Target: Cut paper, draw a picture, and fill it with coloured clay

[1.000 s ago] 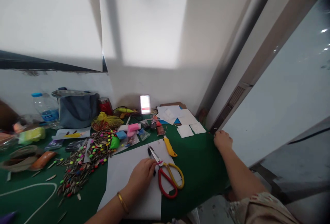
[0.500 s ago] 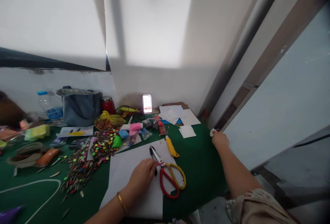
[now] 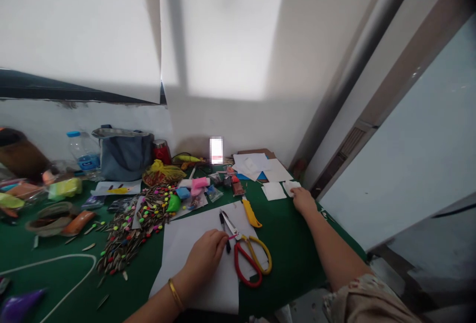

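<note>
Over the white paper sheet, my left hand pinches a thin pink strip. The strip's free end reaches the blades of the open-handled scissors, which have one red and one yellow handle. A black pen lies beside the blades, partly behind the strip. Farther right, my right hand has its fingers closed on the edge of a small white tissue-like piece on the green tabletop. A white square of paper lies just left of it.
A yellow utility knife lies above the scissors. Left are a heap of seeds and coloured beads, a green lump and pink clay. A blue bag, bottle and lit phone stand by the wall.
My right hand has moved left from the table's right edge, bringing the white piece beside the paper square. My left hand keeps its pinch on the pink strip. The view has shifted slightly.
</note>
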Demonstrator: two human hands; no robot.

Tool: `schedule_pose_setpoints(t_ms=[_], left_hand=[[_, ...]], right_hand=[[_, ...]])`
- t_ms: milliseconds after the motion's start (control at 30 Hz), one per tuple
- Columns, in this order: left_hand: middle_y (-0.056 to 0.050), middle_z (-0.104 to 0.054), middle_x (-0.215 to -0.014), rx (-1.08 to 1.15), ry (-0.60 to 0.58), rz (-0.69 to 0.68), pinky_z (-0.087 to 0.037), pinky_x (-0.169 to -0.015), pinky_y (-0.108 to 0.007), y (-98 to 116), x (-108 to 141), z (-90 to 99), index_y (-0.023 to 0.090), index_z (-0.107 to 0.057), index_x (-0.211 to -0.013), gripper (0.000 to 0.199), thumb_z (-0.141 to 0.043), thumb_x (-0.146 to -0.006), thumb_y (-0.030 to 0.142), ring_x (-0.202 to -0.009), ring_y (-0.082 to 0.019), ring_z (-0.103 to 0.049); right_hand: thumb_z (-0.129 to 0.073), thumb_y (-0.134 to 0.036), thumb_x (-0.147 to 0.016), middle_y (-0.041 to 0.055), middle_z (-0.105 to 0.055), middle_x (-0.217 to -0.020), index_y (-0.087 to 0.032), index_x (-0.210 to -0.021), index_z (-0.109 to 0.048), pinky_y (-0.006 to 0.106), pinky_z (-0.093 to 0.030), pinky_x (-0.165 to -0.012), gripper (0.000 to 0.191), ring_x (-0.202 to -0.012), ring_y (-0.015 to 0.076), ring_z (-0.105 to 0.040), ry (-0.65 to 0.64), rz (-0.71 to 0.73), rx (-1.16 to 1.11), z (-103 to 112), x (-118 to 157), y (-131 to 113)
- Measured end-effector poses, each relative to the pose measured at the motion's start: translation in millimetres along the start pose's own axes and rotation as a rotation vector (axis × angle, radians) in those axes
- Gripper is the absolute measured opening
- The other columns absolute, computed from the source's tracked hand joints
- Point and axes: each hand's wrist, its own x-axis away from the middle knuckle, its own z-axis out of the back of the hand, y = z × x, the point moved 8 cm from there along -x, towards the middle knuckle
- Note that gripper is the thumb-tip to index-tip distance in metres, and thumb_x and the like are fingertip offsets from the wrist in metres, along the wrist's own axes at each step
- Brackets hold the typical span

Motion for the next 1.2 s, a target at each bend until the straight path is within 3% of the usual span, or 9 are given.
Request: schedule_pose_setpoints(t_ms=[133, 367, 500, 600, 733, 833, 933, 1033, 1200], left_hand=[[-0.006, -0.065, -0.097, 0.001, 0.002, 0.001, -0.043, -0.082, -0.034, 0.1, 0.6, 2.0, 0.022, -0.065, -0.098, 0.036, -0.034, -0.098, 0.041, -0.091, -0.021, -0.058], [-0.006, -0.065, -0.098, 0.006, 0.007, -0.014, -0.043, -0.084, -0.034, -2.7, -0.7, 2.5, 0.022, -0.066, -0.098, 0.037, -0.034, -0.098, 0.040, -0.092, -0.021, -0.058], [-0.006, -0.065, -0.097, 0.021, 0.035, -0.023, -0.043, -0.084, -0.034, -3.4, -0.9, 3.0, 0.022, -0.066, -0.098, 0.036, -0.035, -0.098, 0.040, -0.092, -0.021, -0.058], [-0.007, -0.065, -0.097, 0.034, 0.045, -0.021, -0.043, -0.084, -0.035, -5.1, 1.5, 5.7, 0.022, -0.066, -0.098, 0.036, -0.035, -0.098, 0.040, -0.091, -0.022, -0.058], [-0.006, -0.065, -0.099, 0.068, 0.088, 0.010, -0.043, -0.086, -0.035, -13.9, 9.2, 16.3, 0.023, -0.067, -0.100, 0.035, -0.036, -0.097, 0.040, -0.094, -0.022, -0.059], [-0.006, -0.066, -0.100, 0.109, 0.130, 0.061, -0.044, -0.085, -0.035, -25.5, 15.2, 23.7, 0.023, -0.067, -0.103, 0.036, -0.037, -0.096, 0.041, -0.095, -0.023, -0.059], [-0.006, -0.067, -0.098, 0.163, 0.161, 0.101, -0.044, -0.084, -0.034, -35.7, 18.6, 25.8, 0.023, -0.067, -0.101, 0.036, -0.038, -0.095, 0.042, -0.093, -0.023, -0.060], [-0.006, -0.068, -0.096, 0.226, 0.170, 0.114, -0.045, -0.083, -0.034, -41.5, 20.4, 23.4, 0.023, -0.068, -0.097, 0.035, -0.040, -0.095, 0.043, -0.092, -0.024, -0.061], [-0.006, -0.069, -0.095, 0.327, 0.174, 0.160, -0.046, -0.082, -0.035, -51.1, 25.1, 17.8, 0.022, -0.067, -0.095, 0.035, -0.040, -0.094, 0.044, -0.090, -0.024, -0.062]], right_hand=[[-0.042, -0.019, -0.087, 0.0120, -0.058, -0.131, -0.016, -0.134, -0.053, 0.032, -0.039, -0.100, 0.049, -0.118, 0.0240, -0.053, 0.038, -0.041, -0.041, -2.1, 8.8, 15.2], [-0.036, -0.025, -0.089, 0.0222, -0.062, -0.122, -0.003, -0.129, -0.057, 0.042, -0.041, -0.099, 0.050, -0.113, 0.0316, -0.057, 0.078, -0.198, -0.034, 14.3, 35.8, 67.9], [-0.045, -0.030, -0.090, 0.0098, -0.057, -0.135, -0.017, -0.129, -0.061, 0.032, -0.034, -0.108, 0.043, -0.124, 0.0232, -0.051, 0.045, 0.011, -0.057, 8.1, 29.2, 11.7], [-0.049, -0.037, -0.090, 0.0061, -0.048, -0.146, -0.026, -0.132, -0.057, 0.043, -0.029, -0.111, 0.044, -0.136, 0.0265, -0.038, -0.067, 0.259, -0.063, -7.4, 32.7, -50.9], [-0.045, -0.021, -0.089, 0.0044, -0.049, -0.144, -0.027, -0.121, -0.063, 0.056, -0.022, -0.110, 0.037, -0.138, 0.0271, -0.033, -0.115, 0.120, -0.015, -3.6, 32.6, -68.9], [-0.045, -0.016, -0.087, 0.0087, -0.048, -0.143, -0.022, -0.119, -0.063, 0.047, -0.025, -0.110, 0.037, -0.136, 0.0257, -0.037, -0.084, 0.132, -0.054, 14.8, 38.0, -90.3], [-0.044, -0.035, -0.094, 0.0107, -0.061, -0.124, -0.019, -0.128, -0.056, 0.032, -0.040, -0.095, 0.040, -0.112, 0.0213, -0.057, -0.193, 0.243, -0.213, 18.3, 61.1, -138.6], [-0.051, -0.050, -0.088, 0.0097, -0.062, -0.117, -0.024, -0.142, -0.042, 0.031, -0.044, -0.081, 0.061, -0.101, 0.0236, -0.061, -0.350, 0.299, -0.206, 8.2, 90.6, -181.8], [-0.052, -0.031, -0.085, 0.0127, -0.060, -0.117, -0.022, -0.144, -0.039, 0.033, -0.042, -0.075, 0.061, -0.097, 0.0267, -0.062, -0.406, 0.198, 0.010, 6.7, 94.1, -174.4]])
